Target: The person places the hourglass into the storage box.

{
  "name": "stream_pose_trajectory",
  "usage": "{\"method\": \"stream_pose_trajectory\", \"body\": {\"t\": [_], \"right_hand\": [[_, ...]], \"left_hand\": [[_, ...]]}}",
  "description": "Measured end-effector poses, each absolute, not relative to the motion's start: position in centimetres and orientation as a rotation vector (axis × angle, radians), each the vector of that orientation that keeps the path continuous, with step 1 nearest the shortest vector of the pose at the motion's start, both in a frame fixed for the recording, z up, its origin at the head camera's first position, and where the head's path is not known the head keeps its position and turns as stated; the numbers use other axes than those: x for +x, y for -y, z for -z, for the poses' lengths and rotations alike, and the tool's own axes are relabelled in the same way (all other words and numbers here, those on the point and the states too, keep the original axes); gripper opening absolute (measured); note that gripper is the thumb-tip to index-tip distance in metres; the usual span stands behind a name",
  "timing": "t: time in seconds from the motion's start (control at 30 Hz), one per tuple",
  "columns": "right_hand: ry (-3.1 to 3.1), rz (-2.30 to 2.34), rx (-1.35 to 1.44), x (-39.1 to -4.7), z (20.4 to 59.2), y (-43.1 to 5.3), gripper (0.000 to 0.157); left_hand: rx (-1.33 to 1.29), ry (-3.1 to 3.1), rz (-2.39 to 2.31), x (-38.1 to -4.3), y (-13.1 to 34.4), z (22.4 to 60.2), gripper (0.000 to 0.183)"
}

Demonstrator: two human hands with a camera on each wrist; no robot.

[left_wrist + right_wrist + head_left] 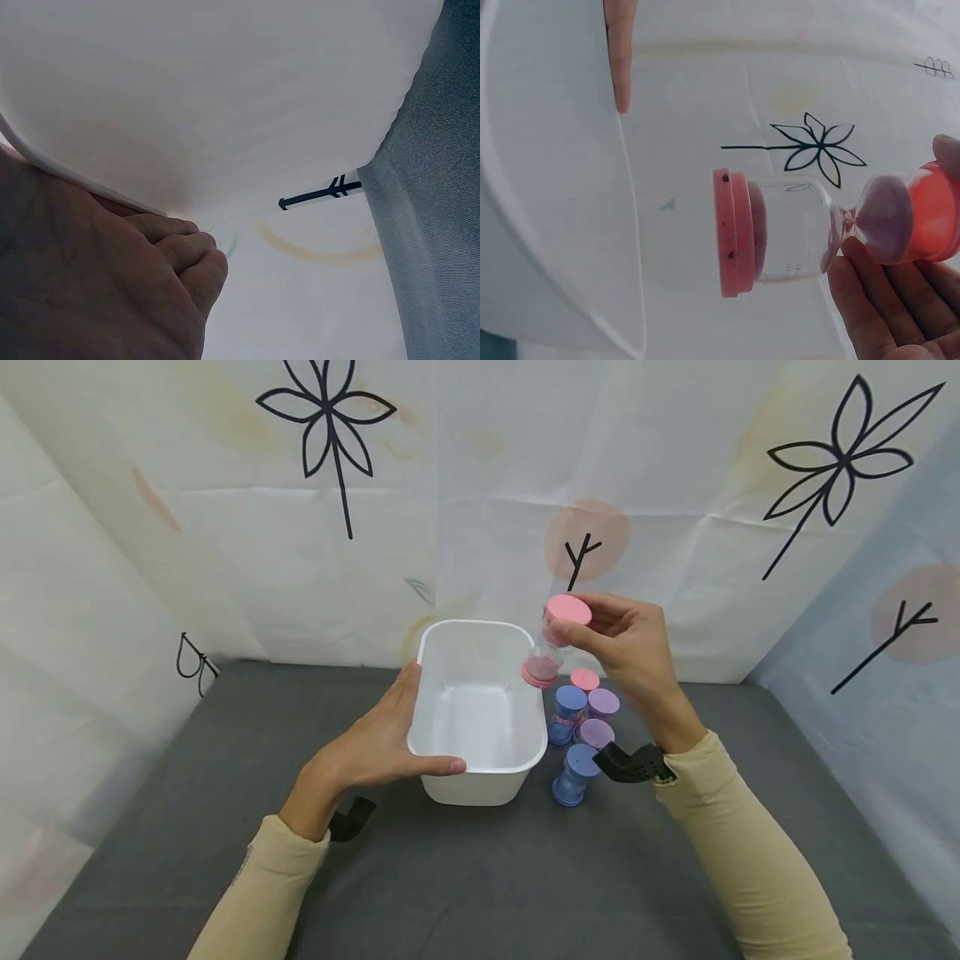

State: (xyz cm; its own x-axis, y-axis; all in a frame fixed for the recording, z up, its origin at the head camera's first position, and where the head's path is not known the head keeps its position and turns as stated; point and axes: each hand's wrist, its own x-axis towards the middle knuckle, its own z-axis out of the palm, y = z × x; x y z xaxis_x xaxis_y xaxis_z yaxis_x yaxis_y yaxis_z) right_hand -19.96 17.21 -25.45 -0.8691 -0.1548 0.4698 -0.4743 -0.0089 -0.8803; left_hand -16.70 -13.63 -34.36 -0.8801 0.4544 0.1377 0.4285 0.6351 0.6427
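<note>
Left hand (375, 739) spread along white tub (480, 788), likely steadying it | right hand (632, 635) pinching pink-capped hourglass (831, 225) by upper end, probably handiest hold | hourglass raised beside tub's right rim, toward table's (450, 885) far edge

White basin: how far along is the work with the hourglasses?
Done: the left hand is set against the white basin; no hourglass shows inside. In hand: a pink hourglass, held up by the right hand. Apparently left: at least five others, blue, purple and pink, beside the basin.
</note>
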Motion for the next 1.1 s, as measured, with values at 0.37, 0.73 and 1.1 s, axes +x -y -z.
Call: {"method": "stream_pose_trajectory", "body": {"t": [0.37,0.73,1.1], "right_hand": [[2.145,-1.997,0.555,-25.5,27.0,-9.7,0.034],[2.372,-1.936,0.272,-28.5,29.6,-6.0,0.04],[2.568,-1.827,0.191,-28.9,30.6,-5.2,0.037]], "left_hand": [[0.818,-2.812,-1.135,-17.0,13.6,34.5,0.134],[0.762,-2.784,-1.111,-16.6,13.4,34.4,0.138],[0.723,-2.786,-1.087,-16.5,13.7,34.3,0.138]]}}
